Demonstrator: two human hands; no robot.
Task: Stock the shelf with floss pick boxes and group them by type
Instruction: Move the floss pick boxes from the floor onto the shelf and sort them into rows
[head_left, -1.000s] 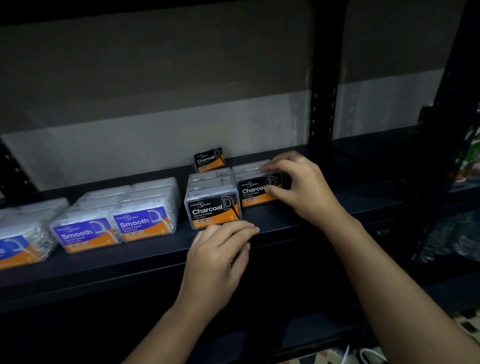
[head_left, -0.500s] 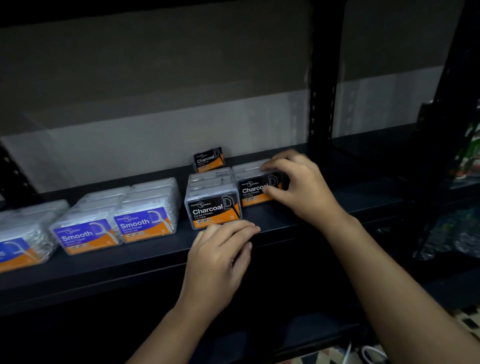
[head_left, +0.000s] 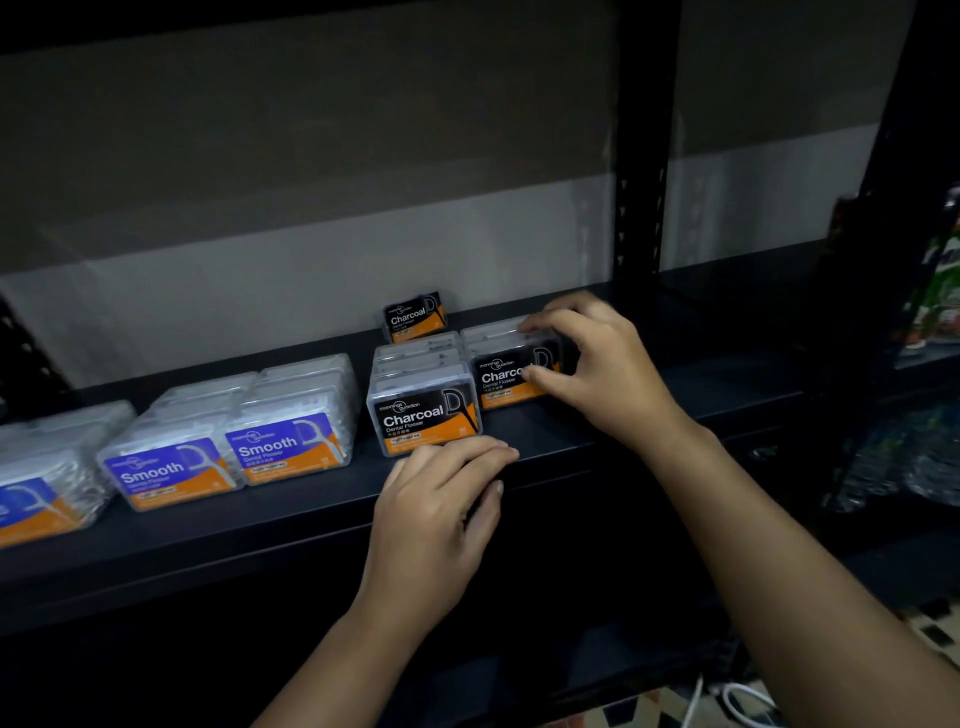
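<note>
your right hand (head_left: 602, 369) pinched the charcoal box (head_left: 506, 382) at two o'clock of the front charcoal stack (head_left: 423, 415) — left hand (head_left: 441, 514) lay loose, empty; smooth boxes (head_left: 228, 447) sat grouped at nine o'clock — nearly done.

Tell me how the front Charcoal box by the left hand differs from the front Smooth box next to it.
The Charcoal box has a black label with white lettering; the Smooth box has a blue label. The Charcoal box looks dark through its clear case, the Smooth box pale and whitish. The left hand rests at the shelf edge just before the Charcoal box; no hand is near the Smooth box. Both share an orange lower band, face forward, and head rows running back on the shelf.
</note>
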